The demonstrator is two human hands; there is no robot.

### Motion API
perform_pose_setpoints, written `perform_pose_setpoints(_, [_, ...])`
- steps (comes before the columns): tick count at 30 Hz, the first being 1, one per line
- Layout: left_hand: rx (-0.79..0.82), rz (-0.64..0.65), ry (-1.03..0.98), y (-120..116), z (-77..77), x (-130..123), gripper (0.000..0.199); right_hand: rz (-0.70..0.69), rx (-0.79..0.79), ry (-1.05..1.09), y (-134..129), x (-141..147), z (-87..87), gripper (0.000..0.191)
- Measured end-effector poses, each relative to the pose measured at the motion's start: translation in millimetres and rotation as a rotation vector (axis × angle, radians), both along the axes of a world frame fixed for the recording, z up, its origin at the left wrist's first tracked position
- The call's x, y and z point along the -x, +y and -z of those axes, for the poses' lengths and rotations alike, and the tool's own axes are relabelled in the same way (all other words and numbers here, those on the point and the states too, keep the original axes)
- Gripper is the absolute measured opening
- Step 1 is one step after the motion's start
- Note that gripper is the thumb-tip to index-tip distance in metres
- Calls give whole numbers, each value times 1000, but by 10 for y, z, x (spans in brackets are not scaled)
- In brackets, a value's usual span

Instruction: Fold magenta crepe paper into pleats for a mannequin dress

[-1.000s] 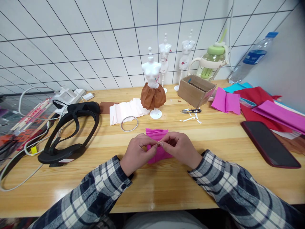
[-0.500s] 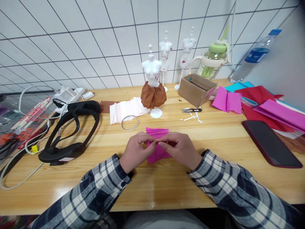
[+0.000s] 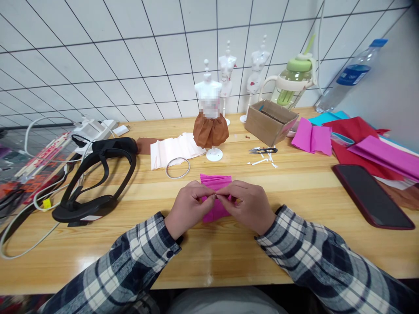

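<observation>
Sheet (image 3: 216, 212), pink, pleated, lies on the table (image 3: 203, 266) right in front of the person, under both hands. Folds along its far edge run roughly side to side. Left hand (image 3: 190, 204): thumb and forefinger drawn to a tight pinch. Right hand (image 3: 251, 206): same, tips meeting the left's just over the middle of the sheet. Something tiny may sit between the tips; too small to tell what. Can't tell from here whether they grip the sheet itself or only hover over it. Remaining fingers curled in, wrists low.

Handling, my read: sheet is very light, thin, soft, no real stiffness. Looks like crepe paper or fine cloth, can't say which. Not slippery, I'd guess, but creases easily, and if paper it would tear under a hard pull. Best hold: fingertip pinch at a corner or along the pleated far edge, several layers at once, so the folds stay lined up. Avoid tugging across a single layer.

Nearby: ring (image 3: 178, 178) beyond the left hand, its far side over the cream sheet (image 3: 173, 150). Dress form (image 3: 207, 89) in a brown skirt (image 3: 210, 131), straight ahead, upright. Snips (image 3: 263, 151) among white scraps (image 3: 259, 161), beyond the right hand, well apart from it.
</observation>
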State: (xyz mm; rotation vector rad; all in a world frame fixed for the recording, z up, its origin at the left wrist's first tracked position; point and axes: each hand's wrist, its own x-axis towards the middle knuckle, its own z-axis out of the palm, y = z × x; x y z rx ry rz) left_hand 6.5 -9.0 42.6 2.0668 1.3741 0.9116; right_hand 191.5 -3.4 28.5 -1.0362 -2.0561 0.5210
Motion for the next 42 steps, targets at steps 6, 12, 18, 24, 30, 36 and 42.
perform_pose_setpoints(6, [-28, -20, 36, -23, -14, -23, 14, 14, 73, 50, 9, 20, -40, 5])
perform_pose_setpoints(12, [20, -24, -44, -16, -44, -13, 14, 33, 367, 316, 82, 48, -11, 3])
perform_pose_setpoints(18, [36, 8, -110, 1, -20, 28, 13, -3, 851, 768, 229, -92, -37, 17])
perform_pose_setpoints(24, [18, 37, -139, -25, -3, 52, 13, 220, 535, 670, 585, -451, 86, 20])
perform_pose_setpoints(30, [-146, 59, -74, 93, 74, 80, 12, 394, -22, 36, 990, -715, 300, 20])
perform_pose_setpoints(36, [-249, 59, -31, 288, 134, 115, 11, 417, -131, 0, 838, -551, 249, 30])
perform_pose_setpoints(42, [-307, 139, -19, 173, 110, 122, 14, 69, 90, 138, 298, -129, 29, 16])
